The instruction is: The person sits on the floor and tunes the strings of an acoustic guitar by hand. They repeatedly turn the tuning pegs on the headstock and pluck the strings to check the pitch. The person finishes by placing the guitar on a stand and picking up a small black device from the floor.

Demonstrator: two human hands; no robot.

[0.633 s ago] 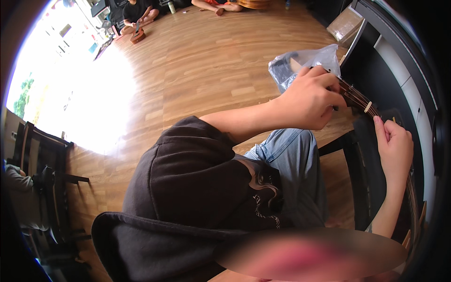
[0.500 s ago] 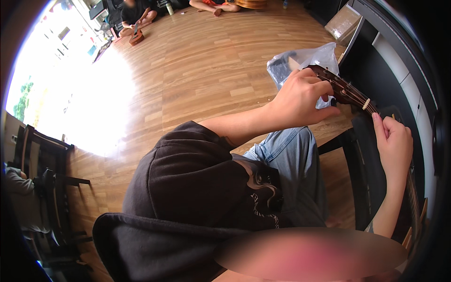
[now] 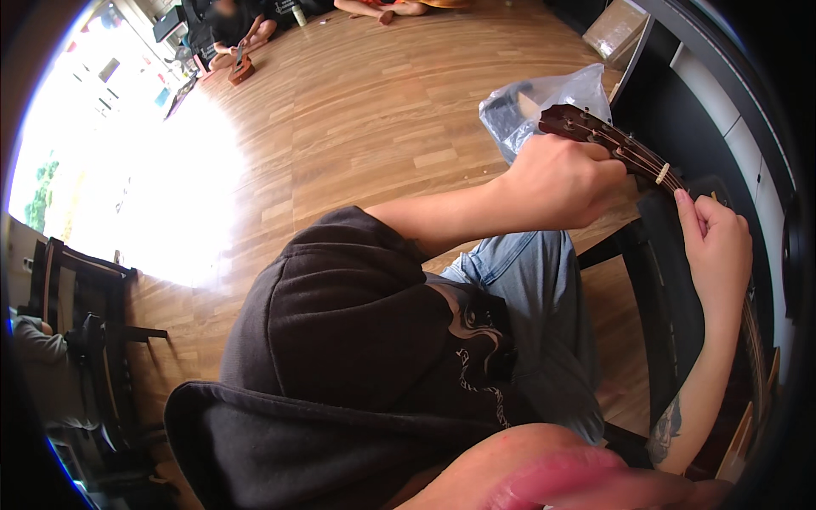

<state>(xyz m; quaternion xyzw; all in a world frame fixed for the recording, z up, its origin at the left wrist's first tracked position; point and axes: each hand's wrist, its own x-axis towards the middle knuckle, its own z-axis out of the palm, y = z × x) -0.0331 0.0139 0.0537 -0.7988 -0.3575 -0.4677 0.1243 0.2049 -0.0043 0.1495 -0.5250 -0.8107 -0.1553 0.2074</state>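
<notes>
A guitar's dark headstock [image 3: 586,125], fitted with tuning pegs and strings, slants down to the right past a pale nut [image 3: 663,172]. My left hand [image 3: 565,180] is curled closed at the headstock's near edge, beside the tuning pegs. Its fingertips are hidden, so what they pinch cannot be seen. Just below the nut, my right hand [image 3: 716,234] is wrapped round the guitar neck [image 3: 676,184], the thumb lying along the strings. Further strings show beyond my right forearm at the far right.
Behind the headstock, a clear plastic bag [image 3: 503,109] lies on the wood floor. A cardboard box [image 3: 616,32] leans near black furniture [image 3: 693,106] on the right. Dark chairs [image 3: 85,314] stand at left. Across the floor, a person [image 3: 238,30] sits with a small guitar [image 3: 241,70].
My left hand has moved slightly down the headstock's edge and closed; its thumb and index finger stuck out before. The right hand keeps its grip on the neck.
</notes>
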